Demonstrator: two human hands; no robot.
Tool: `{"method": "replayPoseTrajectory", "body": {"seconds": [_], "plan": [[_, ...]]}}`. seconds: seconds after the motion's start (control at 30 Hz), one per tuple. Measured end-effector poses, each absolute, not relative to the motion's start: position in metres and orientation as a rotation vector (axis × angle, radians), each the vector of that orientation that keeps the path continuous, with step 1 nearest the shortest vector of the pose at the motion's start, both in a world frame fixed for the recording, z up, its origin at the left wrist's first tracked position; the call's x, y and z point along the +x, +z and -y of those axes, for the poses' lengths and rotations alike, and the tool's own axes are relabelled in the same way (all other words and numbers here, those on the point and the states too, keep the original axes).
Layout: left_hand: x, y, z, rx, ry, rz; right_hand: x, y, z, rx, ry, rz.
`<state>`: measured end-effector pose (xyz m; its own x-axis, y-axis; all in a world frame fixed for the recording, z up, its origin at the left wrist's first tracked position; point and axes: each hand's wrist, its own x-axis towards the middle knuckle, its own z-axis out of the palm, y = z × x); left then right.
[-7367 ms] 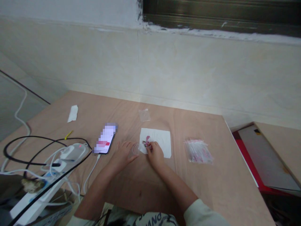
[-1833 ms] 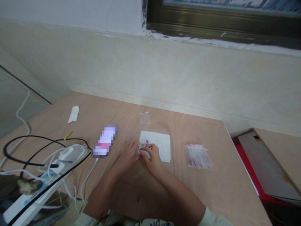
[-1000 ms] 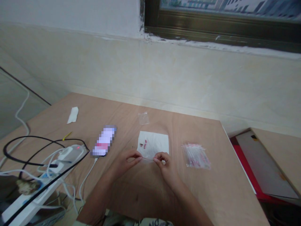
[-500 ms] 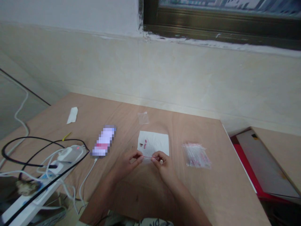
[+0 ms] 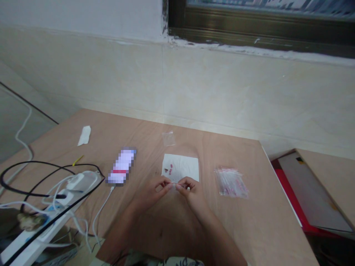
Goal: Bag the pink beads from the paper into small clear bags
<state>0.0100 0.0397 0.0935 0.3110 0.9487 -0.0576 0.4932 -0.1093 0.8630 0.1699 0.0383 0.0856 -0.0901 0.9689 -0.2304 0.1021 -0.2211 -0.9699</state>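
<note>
Delicately, thin red strand [image 5: 176, 183], between left hand [image 5: 151, 194], right hand [image 5: 192, 190]

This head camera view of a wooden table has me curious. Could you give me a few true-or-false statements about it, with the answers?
1. The left hand and right hand pinch a thin pinkish strand between them. True.
2. The smartphone lies to the right of the white paper sheet. False: it lies to the sheet's left, and a stack of small clear bags lies to the right.
3. A white cable runs from the smartphone's lower end. True.
4. The right hand holds the small clear bag. False: that bag lies on the table beyond the sheet, apart from both hands.
</note>
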Motion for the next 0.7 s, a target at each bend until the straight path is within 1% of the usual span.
{"method": "replayPoseTrajectory", "body": {"seconds": [0.3,0.57,0.7], "plan": [[0.003,0.099,-0.042,1.720,0.700,-1.393,0.170,0.082,-0.038,-1.295,1.576,1.084],[0.004,0.103,-0.041,1.683,0.666,-1.394,0.178,0.074,-0.040,-1.233,1.531,1.096],[0.005,0.103,-0.041,1.615,0.708,-1.424,0.172,0.072,-0.036,-1.205,1.623,1.102]]}}
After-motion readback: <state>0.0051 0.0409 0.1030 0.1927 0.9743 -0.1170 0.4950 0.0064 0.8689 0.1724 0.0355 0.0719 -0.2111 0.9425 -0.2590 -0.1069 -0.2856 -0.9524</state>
